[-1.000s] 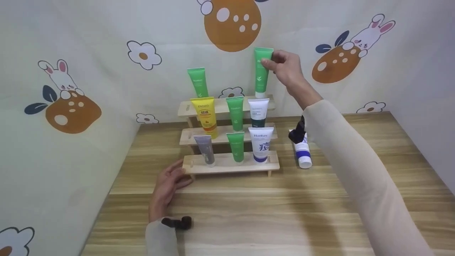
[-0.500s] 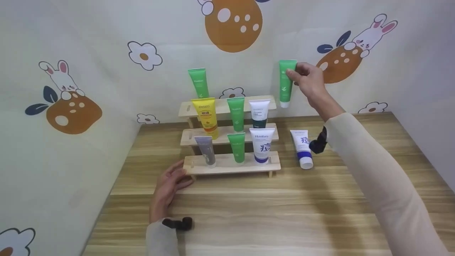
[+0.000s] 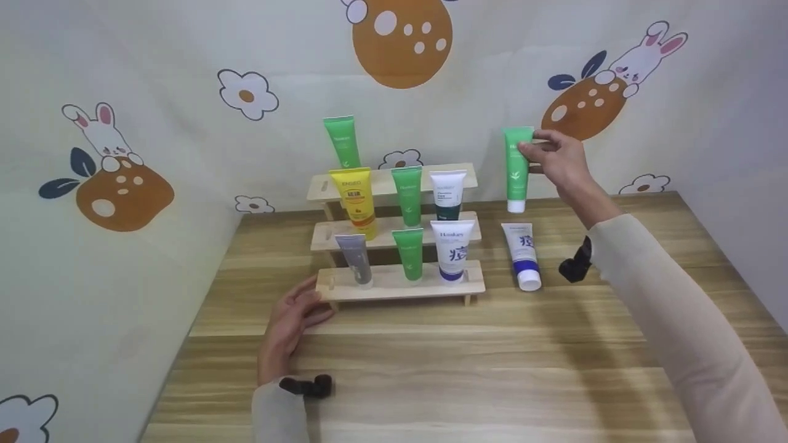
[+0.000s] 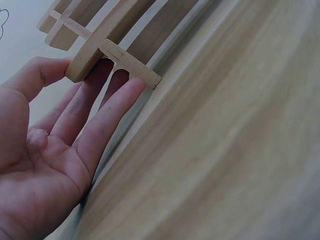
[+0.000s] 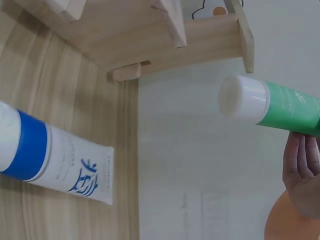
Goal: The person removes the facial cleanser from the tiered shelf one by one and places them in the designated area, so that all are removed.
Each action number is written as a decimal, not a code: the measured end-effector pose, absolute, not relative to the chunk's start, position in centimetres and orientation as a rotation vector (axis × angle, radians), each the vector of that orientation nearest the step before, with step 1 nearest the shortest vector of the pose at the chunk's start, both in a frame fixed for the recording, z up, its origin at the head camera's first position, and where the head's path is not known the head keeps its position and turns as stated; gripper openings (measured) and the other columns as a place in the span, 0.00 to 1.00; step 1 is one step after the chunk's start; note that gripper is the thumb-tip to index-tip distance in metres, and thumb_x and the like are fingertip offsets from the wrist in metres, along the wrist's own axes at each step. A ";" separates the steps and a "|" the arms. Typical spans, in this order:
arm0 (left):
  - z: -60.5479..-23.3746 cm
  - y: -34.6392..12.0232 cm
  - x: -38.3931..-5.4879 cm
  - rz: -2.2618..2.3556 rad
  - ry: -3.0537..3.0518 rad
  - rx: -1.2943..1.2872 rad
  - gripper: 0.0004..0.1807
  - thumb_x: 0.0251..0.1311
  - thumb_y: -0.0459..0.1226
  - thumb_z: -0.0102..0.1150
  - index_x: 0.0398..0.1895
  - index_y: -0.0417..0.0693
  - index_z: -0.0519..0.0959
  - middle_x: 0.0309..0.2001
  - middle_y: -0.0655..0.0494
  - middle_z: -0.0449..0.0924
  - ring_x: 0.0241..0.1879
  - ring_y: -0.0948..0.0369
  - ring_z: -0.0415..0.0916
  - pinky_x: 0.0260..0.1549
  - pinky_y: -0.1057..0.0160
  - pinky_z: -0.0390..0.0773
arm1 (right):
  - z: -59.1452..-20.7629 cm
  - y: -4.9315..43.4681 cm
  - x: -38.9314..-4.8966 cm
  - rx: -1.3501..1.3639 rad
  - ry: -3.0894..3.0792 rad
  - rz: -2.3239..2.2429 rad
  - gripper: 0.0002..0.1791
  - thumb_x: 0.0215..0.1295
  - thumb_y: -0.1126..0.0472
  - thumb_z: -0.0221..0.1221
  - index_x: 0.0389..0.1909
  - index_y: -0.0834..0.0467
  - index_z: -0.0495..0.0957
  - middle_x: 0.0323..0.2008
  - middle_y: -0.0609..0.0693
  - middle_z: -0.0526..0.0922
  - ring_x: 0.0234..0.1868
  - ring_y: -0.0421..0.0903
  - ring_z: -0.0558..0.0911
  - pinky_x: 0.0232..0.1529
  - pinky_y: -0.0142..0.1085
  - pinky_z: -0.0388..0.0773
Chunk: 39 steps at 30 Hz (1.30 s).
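My right hand [image 3: 563,161] pinches a green tube [image 3: 517,166] with a white cap near its top, cap pointing down, right of the rack. In the right wrist view the tube [image 5: 292,107] hangs off the wooden tabletop, cap toward the rack. My left hand [image 3: 295,320] holds the left end of the lowest tier of a three-tier wooden rack [image 3: 394,295]. In the left wrist view the thumb touches the tier's end and the fingers reach under it by the leg [image 4: 130,62]. A white tube with a blue band [image 3: 523,255] lies on the table below the held tube.
Several tubes stand on the rack: one green tube [image 3: 342,141] at the top left, a yellow tube [image 3: 354,200] and others on the middle tier, a grey tube [image 3: 355,261] and others at the bottom. A patterned cloth [image 3: 295,55] hangs behind the table [image 3: 431,381].
My right hand has lifted the green tube off the top tier's right end and carried it right and down, past the rack. My left hand stays at the rack.
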State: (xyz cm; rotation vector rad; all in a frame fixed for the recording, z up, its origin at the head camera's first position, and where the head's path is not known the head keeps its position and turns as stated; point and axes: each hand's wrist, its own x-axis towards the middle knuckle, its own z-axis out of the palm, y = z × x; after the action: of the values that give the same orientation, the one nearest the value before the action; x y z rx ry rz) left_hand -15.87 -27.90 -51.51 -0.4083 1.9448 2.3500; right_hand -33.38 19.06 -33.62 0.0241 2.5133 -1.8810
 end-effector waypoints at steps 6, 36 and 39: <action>-51.5 -27.8 -15.9 2.363 1.938 -0.392 0.29 0.69 0.30 0.52 0.73 0.43 0.64 0.69 0.37 0.68 0.47 0.56 0.85 0.52 0.51 0.88 | -35.3 20.7 -32.5 0.033 2.513 -1.862 0.37 0.67 0.44 0.62 0.71 0.58 0.65 0.52 0.47 0.79 0.49 0.40 0.81 0.60 0.38 0.85; -51.7 -27.9 -15.8 2.373 1.992 -0.396 0.28 0.69 0.29 0.54 0.71 0.39 0.67 0.57 0.43 0.79 0.45 0.55 0.85 0.48 0.52 0.90 | -43.8 25.3 -30.2 0.190 2.412 -1.652 0.41 0.66 0.40 0.62 0.71 0.60 0.64 0.53 0.49 0.77 0.44 0.34 0.82 0.58 0.36 0.85; -51.7 -27.8 -15.9 2.386 1.977 -0.396 0.27 0.69 0.28 0.54 0.71 0.39 0.66 0.53 0.45 0.80 0.44 0.56 0.85 0.47 0.52 0.90 | -44.4 25.5 -30.1 0.182 2.412 -1.633 0.41 0.66 0.41 0.63 0.71 0.61 0.65 0.50 0.46 0.77 0.41 0.31 0.81 0.55 0.35 0.86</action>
State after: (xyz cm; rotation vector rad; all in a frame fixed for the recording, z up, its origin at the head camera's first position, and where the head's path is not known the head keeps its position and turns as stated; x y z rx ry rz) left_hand -15.88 -27.79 -51.66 -0.3959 1.9766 2.3863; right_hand -30.09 25.49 -44.42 0.1815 2.4121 -1.6329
